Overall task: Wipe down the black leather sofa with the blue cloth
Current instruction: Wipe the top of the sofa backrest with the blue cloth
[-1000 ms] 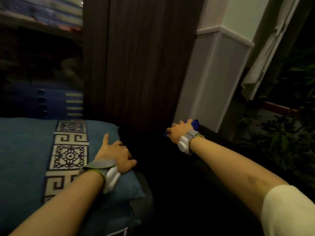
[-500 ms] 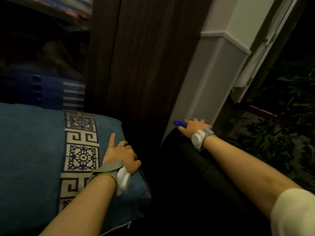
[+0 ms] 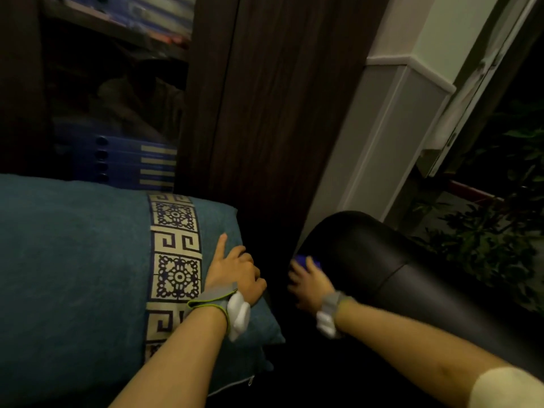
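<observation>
Leather, black and faintly shining, is filling the lower right of the view as the rounded arm of the sofa (image 3: 412, 278), which is running up toward a grey-white wall corner (image 3: 379, 148) and a dark wood panel (image 3: 265, 113) standing just behind it. A curved seam is crossing the sofa arm partway along its length. Left of the sofa arm, a large teal cushion (image 3: 73, 260) with a patterned cream-and-navy band is lying with its corner pointing toward the dark gap beside the arm. Beyond the sofa arm, on its far right side, green plant leaves (image 3: 485, 240) are showing in dim light. The left hand (image 3: 234, 275) is resting on the cushion near its edge closest to the sofa arm, the forefinger pointing straight forward and the other fingers curling loosely, holding nothing. The right hand (image 3: 310, 282), blurred, is pressing against the inner face of the sofa arm, fingers bending over the blue cloth (image 3: 307, 260) and gripping it. The cloth is sitting between the fingertips and the leather, at the near end of the arm's rounded front; only a small bright blue bunch is peeking out past the fingers, the remainder hidden under the hand.
</observation>
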Tool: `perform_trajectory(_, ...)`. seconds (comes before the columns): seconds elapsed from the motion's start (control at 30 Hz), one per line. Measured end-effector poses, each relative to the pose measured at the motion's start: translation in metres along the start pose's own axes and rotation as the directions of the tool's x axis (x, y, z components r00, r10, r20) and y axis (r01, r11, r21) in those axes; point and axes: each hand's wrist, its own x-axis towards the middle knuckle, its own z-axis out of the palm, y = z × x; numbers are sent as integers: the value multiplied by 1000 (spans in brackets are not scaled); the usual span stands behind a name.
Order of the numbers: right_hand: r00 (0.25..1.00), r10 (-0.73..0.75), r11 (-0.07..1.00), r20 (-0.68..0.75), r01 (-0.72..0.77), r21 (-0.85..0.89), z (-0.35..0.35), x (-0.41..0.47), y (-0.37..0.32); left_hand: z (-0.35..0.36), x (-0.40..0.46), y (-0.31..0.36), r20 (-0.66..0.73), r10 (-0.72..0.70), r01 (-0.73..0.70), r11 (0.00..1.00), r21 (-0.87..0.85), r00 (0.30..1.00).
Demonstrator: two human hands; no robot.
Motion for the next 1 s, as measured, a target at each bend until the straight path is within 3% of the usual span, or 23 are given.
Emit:
perform_trajectory(0.07,954,271,942,-128,-236,238,-17,-11,54,2,2,-2,-7,12,-12,1000,4,1000)
perform_trajectory(0.13,855,513,799,-69,-447,401,-29,-30,110,5,4,-3,-7,14,-14,1000,-4,1000)
perform_trajectory(0.17,829,559,728,2,-492,478,-32,-38,130,6,6,-4,-17,16,-16,1000,-9,1000)
perform_trajectory(0.23,808,577,638,123,-539,550,-34,-46,142,8,7,-6,-26,19,-19,1000,-16,999)
perform_trajectory(0.3,788,611,688,79,-577,440,-32,-46,115,8,7,-5,-32,27,-28,999,-22,999)
perform_trajectory(0.33,812,583,751,20,-548,368,-31,-45,92,9,7,-4,-42,27,-28,999,-18,999)
perform_trajectory(0.4,931,360,916,-63,-340,213,-23,-45,33,9,5,-1,-52,24,-24,1000,1,998)
perform_trajectory(0.43,981,190,975,-32,-184,124,-14,-49,0,8,3,0,-49,24,-24,1000,12,998)
perform_trajectory(0.5,994,-35,999,108,37,-24,9,-61,-54,9,-2,1,-59,34,-32,999,36,998)
perform_trajectory(0.53,989,-39,999,140,41,-14,17,-67,-67,9,-4,1,-71,36,-33,998,45,997)
perform_trajectory(0.67,997,54,988,-60,-44,146,13,-69,-27,10,-8,2,-76,52,-48,998,50,996)
perform_trajectory(0.73,955,264,944,-138,-227,238,-4,-73,23,12,-7,1,-91,71,-65,996,66,993)
perform_trajectory(0.83,796,604,726,-36,-531,438,-24,-89,98,16,-7,1,-102,90,-82,993,82,991)
perform_trajectory(0.9,754,652,613,78,-585,531,-25,-95,121,17,-7,2,-124,82,-70,992,101,989)
perform_trajectory(1.0,724,690,635,24,-620,461,-25,-96,94,15,-10,5,-125,69,-55,992,113,990)
